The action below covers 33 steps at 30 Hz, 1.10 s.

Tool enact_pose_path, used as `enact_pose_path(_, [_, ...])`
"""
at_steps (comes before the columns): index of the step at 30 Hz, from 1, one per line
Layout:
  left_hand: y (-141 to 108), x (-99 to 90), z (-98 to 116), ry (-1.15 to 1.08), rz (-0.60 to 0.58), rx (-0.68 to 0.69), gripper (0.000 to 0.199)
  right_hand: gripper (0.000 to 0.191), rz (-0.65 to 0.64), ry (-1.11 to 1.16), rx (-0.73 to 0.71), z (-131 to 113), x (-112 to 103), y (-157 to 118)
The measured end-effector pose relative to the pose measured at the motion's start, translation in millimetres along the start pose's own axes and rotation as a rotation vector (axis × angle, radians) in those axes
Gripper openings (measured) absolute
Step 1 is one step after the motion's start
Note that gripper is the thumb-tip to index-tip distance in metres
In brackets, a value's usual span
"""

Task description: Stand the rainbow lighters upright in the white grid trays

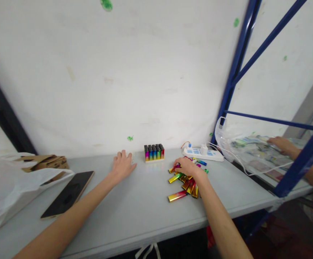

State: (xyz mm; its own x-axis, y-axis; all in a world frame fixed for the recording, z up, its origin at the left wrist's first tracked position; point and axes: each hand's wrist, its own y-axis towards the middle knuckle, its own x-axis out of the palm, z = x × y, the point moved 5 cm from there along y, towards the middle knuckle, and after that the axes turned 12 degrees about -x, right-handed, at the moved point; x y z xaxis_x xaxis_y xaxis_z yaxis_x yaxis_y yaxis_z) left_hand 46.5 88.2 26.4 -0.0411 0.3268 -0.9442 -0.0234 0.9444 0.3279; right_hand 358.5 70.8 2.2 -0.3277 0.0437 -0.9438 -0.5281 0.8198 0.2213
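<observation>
My left hand (122,167) rests over a pale, see-through tray (133,157) with its fingers spread; most of the tray is hidden beneath it. Reaching into a loose pile of shiny rainbow-coloured lighters (190,187), my right hand (186,167) has its fingers curled round a red and gold lighter (171,169). Between the hands, close to the wall, a block of lighters (154,154) stands upright in tight rows, black tops up, on a pale base. One red and yellow lighter (176,196) lies at the pile's near edge.
A white power strip (203,154) with plugs and cables sits behind the pile. To the left are a black tablet-like slab (68,194), a white plastic bag (7,187) and folded cardboard (47,163). Past a blue metal post (302,162), another person's hand (283,145) reaches over packets.
</observation>
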Motion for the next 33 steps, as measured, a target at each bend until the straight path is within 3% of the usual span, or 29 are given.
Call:
enact_pose_path(2, [-7.4, 4.1, -14.3, 0.055, -0.088, -0.043, 0.055, 0.021, 0.001, 0.006, -0.022, -3.4, -0.3, -0.5])
enact_pose_path(5, [-22.4, 6.2, -27.0, 0.067, -0.199, 0.021, 0.053, 0.02, 0.034, -0.006, -0.031, -5.2, -1.4, -0.8])
enact_pose_path(10, [-59.5, -1.3, -43.3, -0.021, -0.236, 0.087, 0.049, 0.016, 0.032, -0.003, -0.037, -6.4, -0.2, -0.8])
enact_pose_path(14, [-88.7, -8.1, -39.0, -0.13, -0.282, 0.134, 0.047, 0.015, 0.073, 0.035, -0.077, -15.1, -9.7, -3.4])
enact_pose_path(17, [-100.2, -16.5, -17.9, -0.292, -0.338, 0.25, 0.05, 0.018, 0.163, 0.091, -0.104, -23.0, -21.7, -5.6])
enact_pose_path(25, [-77.1, -22.3, 38.6, -0.409, -0.369, 0.488, 0.071, 0.03, 0.389, 0.179, -0.036, -26.8, -38.4, -3.5])
enact_pose_path(29, [-68.4, -16.7, 40.0, -0.463, -0.37, 0.57, 0.066, 0.034, 0.47, 0.33, -0.05, -26.5, -41.9, -2.1])
enact_pose_path(33, [-63.3, -5.6, 24.8, -0.487, -0.254, 0.462, 0.071, 0.041, 0.483, 0.473, -0.079, -35.6, -44.4, 0.8])
